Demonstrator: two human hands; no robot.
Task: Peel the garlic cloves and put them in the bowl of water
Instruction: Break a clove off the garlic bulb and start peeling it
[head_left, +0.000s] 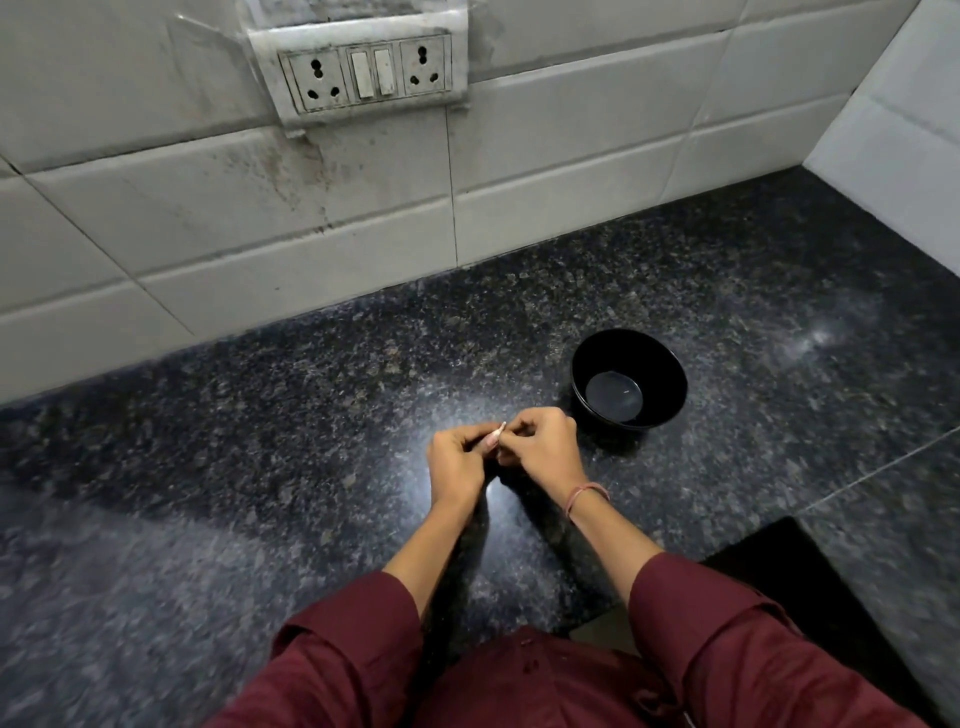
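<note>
A small pale garlic clove (494, 436) is pinched between both my hands just above the dark granite counter (260, 467). My left hand (457, 465) holds it from the left with curled fingers. My right hand (543, 447) pinches its upper tip from the right. A black bowl (670, 374) with a little water at its bottom stands on the counter just right of and behind my right hand. I see no cloves in the water.
A white tiled wall (311, 234) with a socket and switch panel (366, 73) rises behind the counter. Another tiled wall closes the right corner. A black recess or edge (810, 587) lies at the counter's near right.
</note>
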